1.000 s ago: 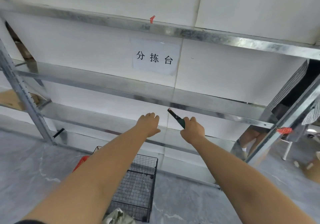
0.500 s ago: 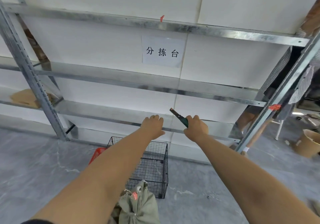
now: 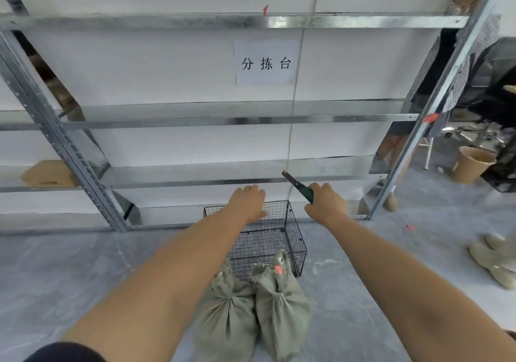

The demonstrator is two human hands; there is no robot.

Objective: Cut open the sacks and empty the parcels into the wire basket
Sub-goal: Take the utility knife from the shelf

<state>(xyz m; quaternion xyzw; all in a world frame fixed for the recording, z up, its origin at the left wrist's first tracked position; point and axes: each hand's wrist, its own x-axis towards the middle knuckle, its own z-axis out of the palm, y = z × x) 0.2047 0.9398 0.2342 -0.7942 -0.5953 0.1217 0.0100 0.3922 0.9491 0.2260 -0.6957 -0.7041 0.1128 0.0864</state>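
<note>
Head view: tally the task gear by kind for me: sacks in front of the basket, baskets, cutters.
Tied green sacks: 2
Wire basket: 1
Cutter, held in the right hand: 1
Total: 4

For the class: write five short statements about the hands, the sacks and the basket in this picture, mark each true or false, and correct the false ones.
1. The right hand grips a green-handled cutter. True.
2. The two sacks are already cut open. False: both necks are tied shut.
3. The wire basket holds parcels. False: no parcels show in it.
4. The left hand holds nothing. True.
5. The sacks lie inside the basket. False: they lie on the floor in front of it.
</note>
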